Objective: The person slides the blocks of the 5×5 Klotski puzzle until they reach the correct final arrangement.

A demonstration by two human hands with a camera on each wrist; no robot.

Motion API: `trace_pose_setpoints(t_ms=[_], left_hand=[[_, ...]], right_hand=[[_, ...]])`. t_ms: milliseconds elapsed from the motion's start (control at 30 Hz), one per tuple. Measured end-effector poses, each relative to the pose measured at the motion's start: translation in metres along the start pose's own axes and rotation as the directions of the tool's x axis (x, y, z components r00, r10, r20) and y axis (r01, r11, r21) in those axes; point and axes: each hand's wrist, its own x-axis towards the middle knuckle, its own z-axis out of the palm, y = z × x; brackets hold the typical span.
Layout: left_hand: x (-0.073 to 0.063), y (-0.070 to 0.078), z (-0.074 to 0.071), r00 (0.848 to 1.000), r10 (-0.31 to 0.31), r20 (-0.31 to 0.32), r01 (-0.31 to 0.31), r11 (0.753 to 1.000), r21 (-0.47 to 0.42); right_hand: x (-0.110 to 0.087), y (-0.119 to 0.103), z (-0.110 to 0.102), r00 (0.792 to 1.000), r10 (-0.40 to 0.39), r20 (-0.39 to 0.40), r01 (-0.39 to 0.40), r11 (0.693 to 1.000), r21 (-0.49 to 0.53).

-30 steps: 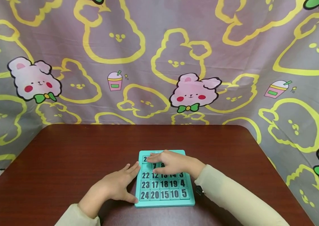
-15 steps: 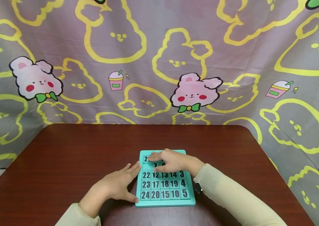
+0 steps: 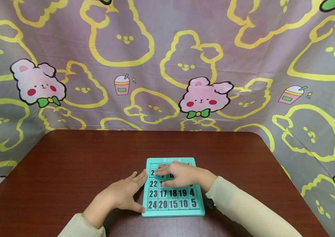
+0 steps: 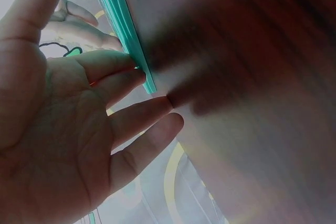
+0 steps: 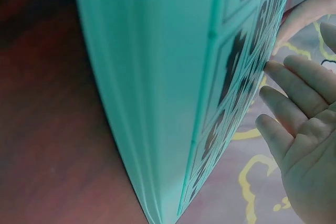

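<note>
A teal sliding number puzzle [image 3: 173,214] lies flat on the table, bearing square tiles with black numerals. My left hand [image 3: 125,193] rests along its left side, fairly straight fingers touching the side edge and the thumb at the near left corner. In the left wrist view those fingertips meet the puzzle's edge [image 4: 122,22]. Over the upper rows is my right hand [image 3: 182,174], its fingers extended and the index fingertip on the tile starting with 2 [image 3: 152,172] in the second row. Several upper tiles are hidden beneath this hand. The top left slot shows bare teal.
The dark red-brown wooden table [image 3: 96,154] extends around the puzzle, with rounded far corners. A grey-pink curtain [image 3: 143,75] printed with cartoon bunnies hangs behind and at both sides. A small black device [image 3: 210,203] sits at the right sleeve's cuff.
My right hand has moved slightly toward me, and the tile under its index finger has slid from the top left slot down one row. The left hand stays put.
</note>
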Motion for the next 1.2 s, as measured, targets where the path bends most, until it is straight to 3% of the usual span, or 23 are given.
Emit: trace_pose_setpoints(t_ms=[367, 833, 1200], left_hand=[[-0.001, 0.0, -0.001, 1.0, 0.018, -0.003, -0.018, 1.0, -0.003], [0.0, 0.0, 0.0, 1.0, 0.001, -0.013, -0.001, 1.0, 0.008], [0.0, 0.002, 0.001, 1.0, 0.001, -0.016, 0.0, 1.0, 0.012]], right_hand=[[-0.005, -0.002, 0.002, 0.999, -0.038, 0.01, 0.038, 0.999, 0.0], [-0.017, 0.016, -0.015, 0.989, -0.044, -0.144, 0.053, 0.997, 0.061], [-0.016, 0.021, -0.012, 0.992, 0.005, -0.125, 0.001, 0.999, 0.046]])
